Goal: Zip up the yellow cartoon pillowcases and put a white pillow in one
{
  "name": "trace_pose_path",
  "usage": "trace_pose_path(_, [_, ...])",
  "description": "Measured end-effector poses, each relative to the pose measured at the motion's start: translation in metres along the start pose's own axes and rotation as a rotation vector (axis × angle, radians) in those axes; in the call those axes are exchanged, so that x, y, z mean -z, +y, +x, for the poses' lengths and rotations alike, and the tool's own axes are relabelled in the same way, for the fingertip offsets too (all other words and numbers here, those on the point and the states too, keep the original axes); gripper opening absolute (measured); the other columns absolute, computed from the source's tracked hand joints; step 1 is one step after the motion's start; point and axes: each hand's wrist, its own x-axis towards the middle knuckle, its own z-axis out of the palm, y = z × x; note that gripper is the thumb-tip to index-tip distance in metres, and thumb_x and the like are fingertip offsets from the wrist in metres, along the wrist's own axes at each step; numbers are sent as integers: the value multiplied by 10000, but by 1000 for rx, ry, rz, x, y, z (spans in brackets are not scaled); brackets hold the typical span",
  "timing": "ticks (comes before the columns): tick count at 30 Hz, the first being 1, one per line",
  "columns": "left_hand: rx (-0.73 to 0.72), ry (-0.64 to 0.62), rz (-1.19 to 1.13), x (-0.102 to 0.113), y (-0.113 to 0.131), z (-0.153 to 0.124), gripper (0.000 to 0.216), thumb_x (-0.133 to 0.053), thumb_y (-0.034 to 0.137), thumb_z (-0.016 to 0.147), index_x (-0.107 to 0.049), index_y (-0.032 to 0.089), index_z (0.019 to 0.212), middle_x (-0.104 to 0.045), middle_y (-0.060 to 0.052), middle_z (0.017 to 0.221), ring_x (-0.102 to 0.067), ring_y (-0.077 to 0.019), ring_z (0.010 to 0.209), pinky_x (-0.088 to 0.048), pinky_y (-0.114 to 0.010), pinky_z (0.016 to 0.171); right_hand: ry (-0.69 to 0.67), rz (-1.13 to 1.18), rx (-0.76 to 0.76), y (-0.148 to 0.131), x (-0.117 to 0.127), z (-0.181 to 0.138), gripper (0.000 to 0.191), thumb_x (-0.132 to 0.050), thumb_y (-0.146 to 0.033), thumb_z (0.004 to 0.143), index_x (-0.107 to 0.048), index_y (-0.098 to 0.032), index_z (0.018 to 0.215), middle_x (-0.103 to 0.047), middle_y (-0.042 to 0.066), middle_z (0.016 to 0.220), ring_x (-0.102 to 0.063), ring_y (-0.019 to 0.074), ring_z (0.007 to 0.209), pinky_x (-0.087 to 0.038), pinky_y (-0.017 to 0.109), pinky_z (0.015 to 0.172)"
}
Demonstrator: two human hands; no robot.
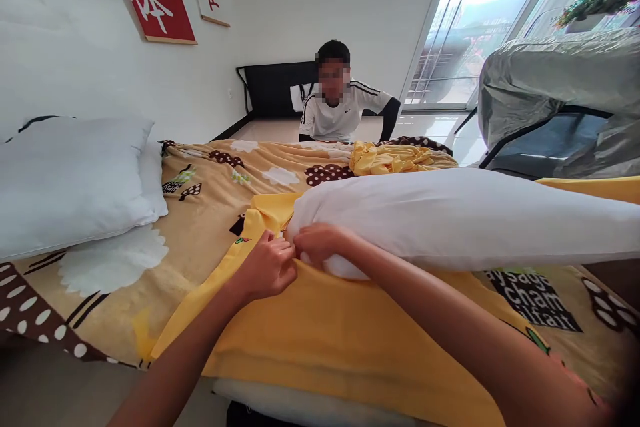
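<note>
A long white pillow (450, 213) lies across a yellow pillowcase (340, 327) spread on the bed. My left hand (270, 265) is closed on the edge of the pillowcase, just left of the pillow's near end. Beside it, my right hand (320, 241) grips that end of the pillow with bent fingers; the fingertips are partly hidden against the white cloth. Some yellow fabric stands up in folds behind my left hand.
The bed has a tan patterned blanket (200, 220). White pillows (70, 180) lie at the left, and a crumpled yellow cloth (395, 159) at the far edge. A person (340, 107) is low behind the bed. A covered grey object (560, 87) stands at the right.
</note>
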Motion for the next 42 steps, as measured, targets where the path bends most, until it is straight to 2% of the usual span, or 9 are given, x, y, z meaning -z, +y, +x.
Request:
trace_pose_path(2, [-9,31,-49,0,1,7,181,-402,200,815,-451,181,641,-595,-30,706,-510,-165,699,-327,-369,781,-62,46,41,-2,-9,1,286,-582,-155,751,-672,-172,1022,-666,91,1026,-615,229,928,-443,285,716])
trace_pose_path(8, [-29,83,-188,-14,12,9,104,-408,152,744,-414,182,645,-567,-22,721,-492,-166,742,-321,-352,811,398,-53,-59,-23,-36,-52,215,-511,-167,799,-634,-112,967,-650,126,1015,-579,256,988,-430,349,850])
trace_pose_path(14, [-23,-6,-228,-31,12,-5,115,-432,135,714,-395,172,612,-565,-10,702,-505,-150,726,-308,-341,803,696,-312,-151,-35,-80,-132,690,-504,-104,799,-313,-240,1448,-370,122,1471,-323,299,1341,-283,471,1036])
trace_pose_path(18, [-27,-47,-233,-30,14,-2,119,-435,138,697,-384,167,595,-555,-8,676,-502,-147,720,-298,-338,800,663,-428,-148,-10,-100,-140,648,-448,-93,856,-318,-337,1442,-578,121,1223,-517,273,1123,-362,466,921])
trace_pose_path(24, [-176,-152,-194,2,37,19,177,-472,165,651,-348,162,526,-522,-5,590,-489,-144,664,-301,-333,777,464,-257,-84,23,-42,-109,472,-450,-125,891,-513,-348,1302,-631,54,959,-572,180,894,-392,293,779])
trace_pose_path(30, [-129,8,-218,34,43,49,106,-408,191,710,-383,177,608,-544,-15,667,-476,-146,671,-308,-326,762,292,-84,-177,18,-8,-77,260,-467,-154,861,-661,-216,1022,-666,70,879,-625,197,798,-368,266,657])
trace_pose_path(37, [-12,-44,-287,-18,9,51,139,-394,164,726,-416,168,588,-559,-2,666,-508,-141,707,-318,-345,822,22,278,212,10,-25,-99,341,-707,-215,674,-684,-179,1012,-691,57,953,-625,199,875,-417,261,732])
trace_pose_path(39, [-17,-48,-295,-33,10,48,103,-405,155,719,-435,172,622,-590,-17,717,-531,-158,767,-324,-348,820,50,423,269,28,-5,-99,422,-699,-273,726,-654,-197,1138,-693,38,983,-623,161,861,-423,242,755])
trace_pose_path(42, [-46,-69,-247,-39,19,47,115,-423,158,727,-399,172,616,-596,-17,713,-527,-163,774,-322,-351,811,415,344,-31,66,21,-77,429,-600,-308,830,-593,-217,1249,-675,57,1072,-615,172,935,-416,273,838])
